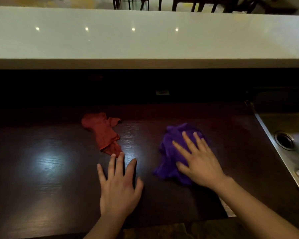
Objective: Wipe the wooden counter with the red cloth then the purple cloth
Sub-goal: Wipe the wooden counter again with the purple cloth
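Right hand (197, 163) flat, fingers spread, pressing purple cloth (173, 152); left hand (119, 185) open, empty; keep even pressure, overlap strokes across wooden counter (50, 169)

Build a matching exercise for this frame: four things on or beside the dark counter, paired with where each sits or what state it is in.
Things:
1. red cloth
2. purple cloth
3. left hand
4. sink

States:
A. flat on bare wood, fingers spread, holding nothing
B. set into the counter at the right edge
C. lying crumpled with no palm on it
D. pressed under the right hand

Pairs: 1-C, 2-D, 3-A, 4-B
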A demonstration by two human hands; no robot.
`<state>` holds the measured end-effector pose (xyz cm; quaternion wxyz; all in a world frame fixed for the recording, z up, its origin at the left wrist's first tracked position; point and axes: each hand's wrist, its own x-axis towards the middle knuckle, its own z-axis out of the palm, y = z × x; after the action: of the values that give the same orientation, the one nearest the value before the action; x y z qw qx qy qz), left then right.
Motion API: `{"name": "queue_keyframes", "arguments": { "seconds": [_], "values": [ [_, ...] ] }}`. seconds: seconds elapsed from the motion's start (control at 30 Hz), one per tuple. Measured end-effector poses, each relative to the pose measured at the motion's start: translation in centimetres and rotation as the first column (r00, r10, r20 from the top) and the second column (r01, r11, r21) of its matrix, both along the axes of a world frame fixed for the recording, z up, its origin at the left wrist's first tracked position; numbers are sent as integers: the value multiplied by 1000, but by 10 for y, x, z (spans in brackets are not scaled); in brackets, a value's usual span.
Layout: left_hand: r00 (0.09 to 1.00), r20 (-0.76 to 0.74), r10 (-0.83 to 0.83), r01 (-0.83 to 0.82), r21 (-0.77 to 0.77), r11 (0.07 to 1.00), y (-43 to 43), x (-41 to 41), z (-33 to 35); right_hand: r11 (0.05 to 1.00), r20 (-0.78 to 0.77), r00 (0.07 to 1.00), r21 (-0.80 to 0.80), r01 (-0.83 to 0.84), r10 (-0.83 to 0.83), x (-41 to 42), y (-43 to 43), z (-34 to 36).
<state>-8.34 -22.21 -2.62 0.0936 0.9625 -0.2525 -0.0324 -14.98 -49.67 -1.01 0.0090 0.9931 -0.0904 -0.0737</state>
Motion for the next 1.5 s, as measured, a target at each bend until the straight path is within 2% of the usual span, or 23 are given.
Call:
{"name": "queue_keyframes", "arguments": {
  "seconds": [0.07, 0.13, 0.27, 0.37, 0.5, 0.6, 0.67, 0.73, 0.83, 0.9, 0.97, 1.03, 1.1, 1.23, 1.3, 1.37, 1.5],
  "values": [
    [1000, -6, 7, -7, 3, 1000, -1, 0, 2, 987, -36, 986, 11, 162, -161, 48, 10, 2],
    [1000, -17, 3, -3, 1, 1000, -1, -1, 6, 978, -43, 980, 71, 195, -192, 93, 39, -3],
    [1000, 1, -3, 3, -23, 1000, 0, -1, 7, 990, 17, 997, 121, -78, 77, 145, 82, -5],
    [1000, 11, 3, -2, -67, 998, 2, 0, 7, 992, 22, 995, 84, -96, 95, 160, 46, -1],
    [1000, 12, -1, 2, -81, 997, 1, -1, 7, 989, 32, 988, 7, 148, -149, 120, -42, -5],
    [1000, -5, -3, 2, -51, 999, 2, 0, 5, 924, -28, 924, 22, 382, -381, 50, -94, -4],
    [1000, -14, 2, -3, -31, 1000, 2, 1, 5, 873, -41, 873, 26, 486, -485, 13, -92, -1],
    [1000, -21, 2, -2, -16, 1000, 1, 0, 6, 884, -5, 884, -3, 467, -467, -13, -54, -5],
    [1000, -19, 0, 0, -15, 1000, 2, 0, 6, 973, 27, 974, 43, 226, -227, -58, 12, -9],
    [1000, -11, -2, 2, -22, 1000, 3, 0, 4, 990, -22, 991, 36, 136, -136, -77, 6, -6],
    [1000, -2, -5, 5, -28, 1000, 2, 2, 5, 979, -47, 978, -6, 202, -202, -63, -32, 0],
    [1000, -8, 1, -1, -19, 1000, 1, 1, 6, 918, -49, 917, -14, 396, -396, -23, -69, 3],
    [1000, -1, -1, 1, -18, 1000, 2, -1, 7, 865, -41, 865, 29, 501, -500, 24, -97, 0],
    [999, 31, 8, -7, -51, 999, 2, 1, 6, 895, -141, 891, 55, 442, -431, 83, -156, 6],
    [999, 48, 18, -15, -50, 999, 1, 1, 4, 882, -155, 875, 47, 470, -458, 81, -174, 6],
    [998, 53, 17, -15, -50, 999, 0, 0, 4, 853, -90, 852, 48, 520, -515, 55, -171, -2],
    [999, 35, 15, -14, -29, 1000, -2, -2, 5, 881, 19, 881, 50, 471, -472, -23, -106, -6]
  ]
}}
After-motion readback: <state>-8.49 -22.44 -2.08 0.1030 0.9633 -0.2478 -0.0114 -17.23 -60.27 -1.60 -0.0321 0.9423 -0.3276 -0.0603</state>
